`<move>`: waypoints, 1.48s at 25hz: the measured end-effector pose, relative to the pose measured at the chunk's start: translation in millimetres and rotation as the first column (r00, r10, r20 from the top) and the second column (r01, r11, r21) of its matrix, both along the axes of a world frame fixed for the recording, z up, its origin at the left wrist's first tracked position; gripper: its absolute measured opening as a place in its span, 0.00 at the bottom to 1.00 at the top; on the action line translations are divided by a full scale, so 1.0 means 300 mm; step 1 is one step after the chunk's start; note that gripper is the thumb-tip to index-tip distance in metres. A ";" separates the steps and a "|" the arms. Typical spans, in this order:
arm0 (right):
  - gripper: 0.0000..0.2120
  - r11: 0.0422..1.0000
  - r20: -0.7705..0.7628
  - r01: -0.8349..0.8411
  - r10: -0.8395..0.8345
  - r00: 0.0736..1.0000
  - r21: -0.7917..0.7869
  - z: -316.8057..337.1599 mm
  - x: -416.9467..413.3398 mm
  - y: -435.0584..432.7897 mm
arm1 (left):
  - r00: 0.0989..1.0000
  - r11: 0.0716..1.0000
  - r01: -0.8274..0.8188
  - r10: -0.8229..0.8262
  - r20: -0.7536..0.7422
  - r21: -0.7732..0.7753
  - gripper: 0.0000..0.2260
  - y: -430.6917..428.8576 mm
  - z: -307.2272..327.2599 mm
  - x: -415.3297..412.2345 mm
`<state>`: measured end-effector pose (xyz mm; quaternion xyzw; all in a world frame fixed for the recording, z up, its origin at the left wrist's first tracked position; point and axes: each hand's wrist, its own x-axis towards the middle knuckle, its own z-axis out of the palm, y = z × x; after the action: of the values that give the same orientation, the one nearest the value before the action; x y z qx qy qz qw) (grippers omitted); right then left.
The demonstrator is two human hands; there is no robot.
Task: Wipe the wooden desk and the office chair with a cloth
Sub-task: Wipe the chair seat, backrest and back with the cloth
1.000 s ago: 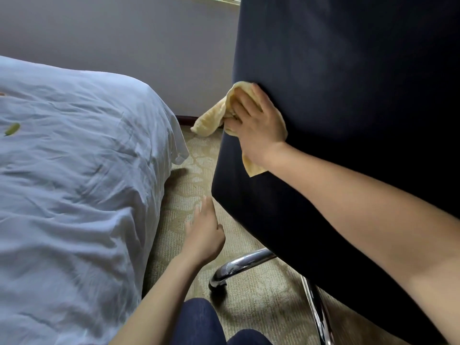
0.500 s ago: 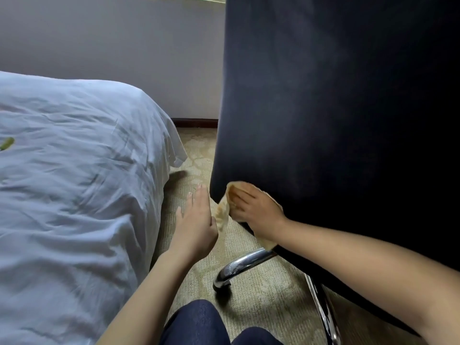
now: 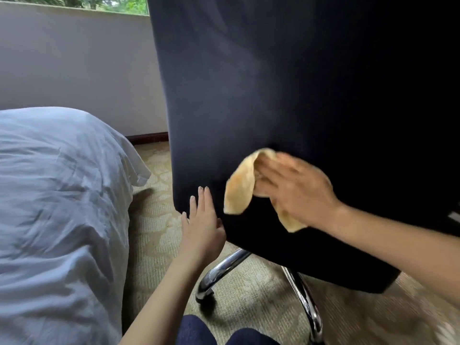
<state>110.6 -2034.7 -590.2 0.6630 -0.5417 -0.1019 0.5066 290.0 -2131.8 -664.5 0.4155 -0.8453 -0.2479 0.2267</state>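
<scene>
The dark blue back of the office chair [image 3: 286, 83] fills the right and centre of the view. My right hand [image 3: 296, 192] presses a crumpled yellow cloth [image 3: 240, 189] flat against the lower part of that back, fingers spread and blurred by motion. Part of the cloth hangs below my palm. My left hand [image 3: 202, 225] rests with straight fingers against the lower left edge of the chair back. The wooden desk is out of view.
A bed with a rumpled white sheet [image 3: 57, 207] stands close on the left. The chair's chrome legs [image 3: 224, 267] spread over patterned beige carpet [image 3: 154, 232] between bed and chair. A grey wall [image 3: 74, 70] rises behind. My knees in blue trousers [image 3: 199, 331] show at the bottom.
My right hand swept the cloth down the chair's left edge, then across to the right and slightly up on the lower back. My left hand moved onto the chair's lower left edge.
</scene>
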 end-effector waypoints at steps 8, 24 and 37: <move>0.17 0.929 0.035 0.131 -0.127 0.991 -0.346 0.308 0.068 -0.092 | 0.997 0.999 0.019 -0.017 -0.076 0.029 0.32 0.011 0.022 0.007; 0.15 0.999 0.006 0.030 -0.030 1.000 -0.010 -0.236 -0.078 0.213 | 0.987 0.935 0.122 -0.150 -0.060 -0.334 0.38 0.080 0.092 -0.043; 0.11 0.821 0.138 0.146 -0.083 0.987 -0.552 0.281 -0.191 0.416 | 0.938 0.629 0.258 -0.346 0.033 -0.733 0.42 0.222 0.173 -0.269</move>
<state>53.2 -1910.0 -505.8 0.4559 -0.6130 0.0671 0.6418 209.4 -2065.2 -612.7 0.1287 -0.9169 0.0510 0.3744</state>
